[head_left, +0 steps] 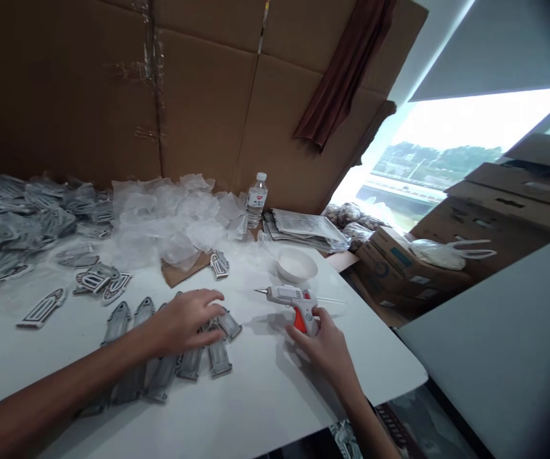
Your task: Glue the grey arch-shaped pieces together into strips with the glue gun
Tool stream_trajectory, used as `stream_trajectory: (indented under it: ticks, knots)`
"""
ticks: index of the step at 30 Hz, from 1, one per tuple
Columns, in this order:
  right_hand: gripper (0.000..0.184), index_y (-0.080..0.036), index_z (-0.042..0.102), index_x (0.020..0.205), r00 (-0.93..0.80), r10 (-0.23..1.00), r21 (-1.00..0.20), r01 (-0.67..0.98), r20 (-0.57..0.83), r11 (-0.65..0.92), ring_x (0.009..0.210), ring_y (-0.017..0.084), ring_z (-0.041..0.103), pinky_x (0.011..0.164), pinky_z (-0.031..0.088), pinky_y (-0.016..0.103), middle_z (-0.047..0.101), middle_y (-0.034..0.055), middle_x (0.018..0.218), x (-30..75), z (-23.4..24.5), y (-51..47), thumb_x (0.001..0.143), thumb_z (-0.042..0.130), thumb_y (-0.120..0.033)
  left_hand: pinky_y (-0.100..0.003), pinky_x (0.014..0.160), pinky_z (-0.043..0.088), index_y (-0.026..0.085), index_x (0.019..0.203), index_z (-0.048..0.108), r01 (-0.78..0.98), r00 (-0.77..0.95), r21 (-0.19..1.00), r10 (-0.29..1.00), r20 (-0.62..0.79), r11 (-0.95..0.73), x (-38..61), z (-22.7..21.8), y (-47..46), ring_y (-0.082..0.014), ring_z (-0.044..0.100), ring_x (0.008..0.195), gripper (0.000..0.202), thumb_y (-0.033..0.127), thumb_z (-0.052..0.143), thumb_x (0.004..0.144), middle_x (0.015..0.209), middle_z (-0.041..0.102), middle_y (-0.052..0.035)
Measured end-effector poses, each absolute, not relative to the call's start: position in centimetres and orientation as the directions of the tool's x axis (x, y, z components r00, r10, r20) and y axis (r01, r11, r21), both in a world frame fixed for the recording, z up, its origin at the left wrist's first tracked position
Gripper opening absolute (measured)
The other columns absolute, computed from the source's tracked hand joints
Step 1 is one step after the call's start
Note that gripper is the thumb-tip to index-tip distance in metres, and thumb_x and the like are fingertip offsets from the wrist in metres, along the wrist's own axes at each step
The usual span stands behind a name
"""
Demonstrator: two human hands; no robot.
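Observation:
My right hand (pixel 328 347) grips the handle of a white hot glue gun (pixel 286 294) with an orange trigger, its metal nozzle pointing left. A clear glue stick (pixel 331 300) juts from its back. Above a spread of grey, window-shaped pieces, my left hand (pixel 189 320) has its fingers apart and curved. One grey piece (pixel 219 358) lies just below those fingers, and another grey piece (pixel 230 324) is beside them; whether the fingertips touch any piece, I cannot tell. Several longer pointed grey pieces (pixel 118 322) lie in a row partly behind my left forearm.
Brown-and-white arched pieces (pixel 43 308) lie at the left, before a heap of bagged grey pieces (pixel 11 217). Crumpled clear plastic bags (pixel 170 213), a water bottle (pixel 256 201) and a white bowl (pixel 297 265) stand along the back. Cardboard boxes (pixel 399 264) are stacked right of the table (pixel 265 408).

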State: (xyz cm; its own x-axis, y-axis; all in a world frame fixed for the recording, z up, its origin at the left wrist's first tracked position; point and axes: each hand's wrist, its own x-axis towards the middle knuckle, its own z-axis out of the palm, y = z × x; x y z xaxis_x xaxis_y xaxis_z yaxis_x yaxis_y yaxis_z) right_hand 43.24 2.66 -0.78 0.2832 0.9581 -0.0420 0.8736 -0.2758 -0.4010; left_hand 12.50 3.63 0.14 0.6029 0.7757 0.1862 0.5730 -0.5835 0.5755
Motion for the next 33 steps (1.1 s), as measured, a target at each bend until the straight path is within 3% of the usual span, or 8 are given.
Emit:
stream_trajectory:
  ticks: [4, 7, 13, 18, 22, 26, 33]
  knots:
    - [0.057, -0.020, 0.044, 0.106, 0.283, 0.959, -0.473, 0.844, -0.008, -0.253, 0.069, 0.017, 0.058, 0.062, 0.041, 0.022, 0.063, 0.0020, 0.079, 42.6, -1.0, 2.4, 0.068, 0.057, -0.061, -0.063, 0.112, 0.032, 0.022, 0.137, 0.053, 0.604, 0.683, 0.456, 0.720, 0.126, -0.653, 13.7, -1.8, 2.0, -0.0409, 0.036, 0.141, 0.062, 0.061, 0.052, 0.089, 0.153, 0.037, -0.0193]
    - [0.058, -0.021, 0.043, 0.103, 0.282, 0.958, -0.510, 0.831, 0.044, -0.221, 0.066, 0.017, 0.056, 0.059, 0.039, 0.022, 0.060, 0.0013, 0.074, 42.0, -1.4, 2.5, 0.065, 0.059, -0.062, -0.064, 0.111, 0.035, 0.024, 0.147, 0.041, 0.633, 0.709, 0.346, 0.698, 0.102, -0.693, 14.1, -2.7, 1.4, -0.0407, 0.034, 0.143, 0.070, 0.066, 0.044, 0.090, 0.155, 0.034, -0.0199]
    - [0.057, -0.021, 0.043, 0.104, 0.257, 0.961, -0.434, 0.881, 0.102, -0.190, 0.069, 0.019, 0.058, 0.058, 0.034, 0.022, 0.063, 0.0041, 0.085, 41.2, -2.6, 2.2, 0.068, 0.059, -0.062, -0.060, 0.112, 0.037, 0.022, 0.147, 0.042, 0.657, 0.706, 0.305, 0.704, 0.071, -0.689, 13.8, -4.3, 1.2, -0.0397, 0.032, 0.144, 0.071, 0.066, 0.043, 0.091, 0.155, 0.035, -0.0178]
    - [0.053, -0.021, 0.044, 0.105, 0.197, 0.971, -0.427, 0.896, 0.136, -0.122, 0.075, 0.020, 0.061, 0.061, 0.033, 0.021, 0.065, 0.0053, 0.096, 41.0, -3.0, 1.4, 0.070, 0.061, -0.058, -0.052, 0.112, 0.040, 0.025, 0.146, 0.043, 0.650, 0.685, 0.292, 0.707, 0.174, -0.702, 13.6, -5.3, 0.8, -0.0357, 0.036, 0.142, 0.067, 0.062, 0.046, 0.092, 0.154, 0.037, -0.0149]
    - [0.054, -0.021, 0.043, 0.107, 0.188, 0.973, -0.423, 0.899, 0.136, -0.115, 0.080, 0.021, 0.062, 0.063, 0.033, 0.022, 0.065, 0.0053, 0.099, 40.8, -2.9, 1.2, 0.071, 0.062, -0.057, -0.055, 0.111, 0.040, 0.024, 0.148, 0.040, 0.657, 0.680, 0.293, 0.714, 0.165, -0.694, 13.9, -4.7, 0.2, -0.0370, 0.042, 0.137, 0.068, 0.062, 0.045, 0.092, 0.148, 0.045, -0.0167]
    - [0.054, -0.020, 0.043, 0.107, 0.189, 0.972, -0.418, 0.901, 0.139, -0.115, 0.081, 0.021, 0.062, 0.063, 0.033, 0.022, 0.065, 0.0057, 0.100, 40.9, -2.9, 1.2, 0.072, 0.062, -0.057, -0.056, 0.112, 0.038, 0.022, 0.148, 0.040, 0.646, 0.701, 0.296, 0.700, 0.137, -0.704, 14.2, -4.2, -0.1, -0.0376, 0.040, 0.140, 0.067, 0.061, 0.042, 0.093, 0.151, 0.040, -0.0182]
    - [0.052, -0.020, 0.044, 0.108, 0.181, 0.972, -0.407, 0.907, 0.151, -0.105, 0.083, 0.021, 0.063, 0.064, 0.035, 0.022, 0.065, 0.0062, 0.103, 40.9, -2.9, 1.1, 0.074, 0.061, -0.056, -0.052, 0.112, 0.040, 0.021, 0.142, 0.047, 0.624, 0.701, 0.287, 0.683, 0.207, -0.727, 14.4, -4.8, -0.4, -0.0362, 0.041, 0.139, 0.063, 0.058, 0.049, 0.092, 0.152, 0.040, -0.0163]
